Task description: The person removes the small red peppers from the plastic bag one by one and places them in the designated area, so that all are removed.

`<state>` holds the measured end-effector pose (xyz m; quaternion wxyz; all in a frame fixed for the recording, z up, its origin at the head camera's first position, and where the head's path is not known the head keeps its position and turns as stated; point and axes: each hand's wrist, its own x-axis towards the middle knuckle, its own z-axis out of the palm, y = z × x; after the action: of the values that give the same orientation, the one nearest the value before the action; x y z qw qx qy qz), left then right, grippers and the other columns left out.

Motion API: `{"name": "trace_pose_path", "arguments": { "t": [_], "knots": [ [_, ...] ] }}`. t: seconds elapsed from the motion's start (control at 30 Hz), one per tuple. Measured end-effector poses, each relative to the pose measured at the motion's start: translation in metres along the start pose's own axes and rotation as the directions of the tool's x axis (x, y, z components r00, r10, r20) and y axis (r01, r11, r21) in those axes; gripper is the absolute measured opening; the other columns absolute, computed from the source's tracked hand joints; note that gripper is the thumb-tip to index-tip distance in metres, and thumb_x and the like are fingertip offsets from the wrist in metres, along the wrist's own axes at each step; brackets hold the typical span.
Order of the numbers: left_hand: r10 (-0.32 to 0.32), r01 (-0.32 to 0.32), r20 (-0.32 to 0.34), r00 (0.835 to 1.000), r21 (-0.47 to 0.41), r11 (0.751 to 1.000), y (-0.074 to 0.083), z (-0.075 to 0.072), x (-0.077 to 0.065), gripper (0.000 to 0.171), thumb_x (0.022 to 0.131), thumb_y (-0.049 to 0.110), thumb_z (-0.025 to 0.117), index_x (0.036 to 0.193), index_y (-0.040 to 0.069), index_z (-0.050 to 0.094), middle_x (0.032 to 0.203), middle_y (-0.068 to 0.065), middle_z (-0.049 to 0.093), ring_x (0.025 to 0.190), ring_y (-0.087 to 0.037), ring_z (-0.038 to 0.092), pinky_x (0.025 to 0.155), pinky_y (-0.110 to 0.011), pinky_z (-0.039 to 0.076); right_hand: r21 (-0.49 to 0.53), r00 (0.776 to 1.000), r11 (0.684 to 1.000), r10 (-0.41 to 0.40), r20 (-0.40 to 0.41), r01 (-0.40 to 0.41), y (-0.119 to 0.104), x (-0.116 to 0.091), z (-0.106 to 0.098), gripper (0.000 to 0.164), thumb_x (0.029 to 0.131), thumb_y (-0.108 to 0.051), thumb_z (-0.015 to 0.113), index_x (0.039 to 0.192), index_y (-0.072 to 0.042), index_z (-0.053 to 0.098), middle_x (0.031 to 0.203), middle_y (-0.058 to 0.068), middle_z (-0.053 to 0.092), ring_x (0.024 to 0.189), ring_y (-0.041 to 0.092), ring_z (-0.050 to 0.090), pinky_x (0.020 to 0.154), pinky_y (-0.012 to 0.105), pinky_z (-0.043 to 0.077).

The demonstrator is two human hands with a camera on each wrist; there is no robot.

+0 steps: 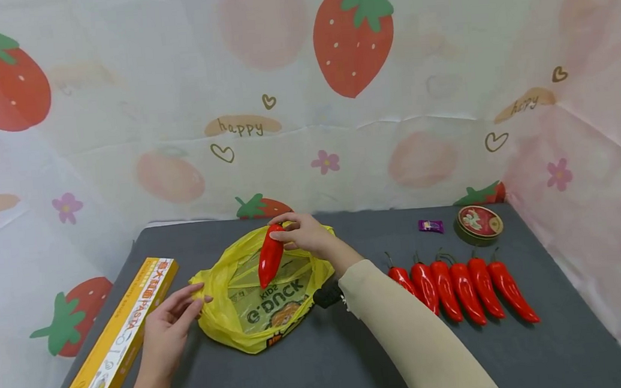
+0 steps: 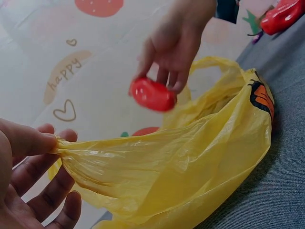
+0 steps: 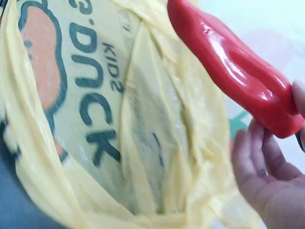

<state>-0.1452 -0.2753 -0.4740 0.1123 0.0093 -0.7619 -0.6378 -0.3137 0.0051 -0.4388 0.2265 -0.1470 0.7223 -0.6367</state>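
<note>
A yellow plastic bag (image 1: 217,288) lies spread on the grey table with its mouth wide, printed letters showing inside. My left hand (image 1: 170,324) pinches the bag's left edge between thumb and finger; the left wrist view shows the plastic (image 2: 143,162) drawn taut from that pinch. Over the bag's mouth, my right hand (image 1: 305,236) holds a glossy red chili pepper (image 1: 270,258) by its stem end, tip pointing down. In the right wrist view the pepper (image 3: 233,67) is above the bag and apart from it.
Several red chili peppers (image 1: 466,291) lie in a row at the right. Behind them are a round tin (image 1: 479,223) and a small purple packet (image 1: 430,226). Along the left side lies a long yellow-and-white pasta box (image 1: 120,336). A strawberry-print cloth (image 1: 298,171) hangs behind the table.
</note>
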Motion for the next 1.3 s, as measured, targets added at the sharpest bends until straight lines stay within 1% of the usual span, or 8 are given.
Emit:
{"name": "trace_pose_path", "arguments": {
  "t": [0.13,0.23,0.43,0.6,0.8,1.0,1.17,1.3],
  "knots": [
    [-0.002,0.002,-0.003,1.000,0.011,1.000,0.000,0.000,0.000,0.037,0.100,0.015,0.064,0.132,-0.003,0.062,0.099,0.008,0.076,0.094,-0.006,0.070,0.074,-0.017,0.055,-0.025,1.000,1.000,-0.003,0.007,0.003,-0.009,-0.011,-0.015,0.035,0.100,-0.019,0.064,0.135,-0.015,0.061,0.134,0.018,0.057,0.117,0.032,0.063,0.103,0.058,0.048],
    [0.000,0.000,-0.003,1.000,0.012,1.000,-0.001,0.001,0.000,0.037,0.100,0.015,0.064,0.132,-0.003,0.062,0.100,0.008,0.076,0.094,-0.005,0.070,0.074,-0.017,0.055,-0.060,1.000,0.998,-0.025,0.011,0.026,-0.013,-0.019,-0.027,0.035,0.100,-0.021,0.064,0.135,-0.017,0.062,0.134,0.016,0.058,0.115,0.030,0.064,0.100,0.057,0.051],
    [-0.006,0.006,0.000,1.000,0.004,1.000,-0.003,0.002,0.001,0.038,0.100,0.015,0.064,0.133,-0.003,0.062,0.100,0.008,0.076,0.095,-0.004,0.070,0.075,-0.017,0.055,-0.109,0.996,0.991,-0.084,-0.027,0.081,-0.015,-0.041,-0.052,0.036,0.098,-0.024,0.068,0.133,-0.016,0.064,0.130,0.013,0.064,0.105,0.028,0.069,0.092,0.049,0.057],
    [-0.007,0.007,0.007,1.000,0.001,1.000,-0.002,0.004,0.002,0.038,0.100,0.016,0.064,0.133,-0.003,0.062,0.101,0.007,0.076,0.095,-0.005,0.070,0.075,-0.017,0.055,-0.189,0.991,0.976,-0.121,-0.062,0.107,-0.014,-0.060,-0.071,0.033,0.097,-0.029,0.070,0.129,-0.021,0.067,0.123,0.008,0.066,0.104,0.026,0.067,0.088,0.045,0.059],
    [-0.018,0.018,0.010,1.000,0.000,1.000,-0.003,0.005,0.003,0.039,0.100,0.016,0.064,0.133,-0.004,0.061,0.101,0.008,0.076,0.095,-0.004,0.070,0.074,-0.018,0.055,-0.257,0.989,0.958,-0.144,-0.045,0.128,-0.013,-0.083,-0.083,0.036,0.096,-0.031,0.070,0.130,-0.020,0.066,0.123,0.008,0.066,0.103,0.026,0.067,0.086,0.044,0.060],
    [-0.018,0.018,0.007,1.000,-0.002,1.000,-0.003,0.006,0.002,0.038,0.100,0.015,0.064,0.133,-0.004,0.061,0.101,0.008,0.076,0.095,-0.003,0.070,0.074,-0.017,0.054,-0.302,0.985,0.946,-0.149,-0.086,0.117,-0.008,-0.107,-0.090,0.035,0.095,-0.031,0.071,0.128,-0.019,0.068,0.123,0.008,0.067,0.101,0.025,0.068,0.087,0.046,0.059],
    [-0.016,0.016,0.010,1.000,-0.003,1.000,-0.003,0.005,0.001,0.038,0.100,0.015,0.064,0.133,-0.004,0.061,0.100,0.008,0.076,0.094,-0.004,0.070,0.074,-0.017,0.054,-0.376,0.979,0.920,-0.167,-0.116,0.112,0.002,-0.123,-0.098,0.034,0.096,-0.032,0.071,0.127,-0.019,0.069,0.120,0.005,0.069,0.103,0.023,0.067,0.088,0.044,0.058],
    [-0.023,0.023,0.003,1.000,0.007,1.000,-0.003,0.004,-0.001,0.039,0.100,0.015,0.064,0.133,-0.004,0.061,0.100,0.009,0.076,0.094,-0.003,0.070,0.074,-0.017,0.054,-0.467,0.976,0.877,-0.186,-0.115,0.112,0.016,-0.132,-0.104,0.030,0.097,-0.032,0.069,0.124,-0.020,0.069,0.115,0.002,0.071,0.101,0.022,0.066,0.084,0.036,0.057]
  ]
}}
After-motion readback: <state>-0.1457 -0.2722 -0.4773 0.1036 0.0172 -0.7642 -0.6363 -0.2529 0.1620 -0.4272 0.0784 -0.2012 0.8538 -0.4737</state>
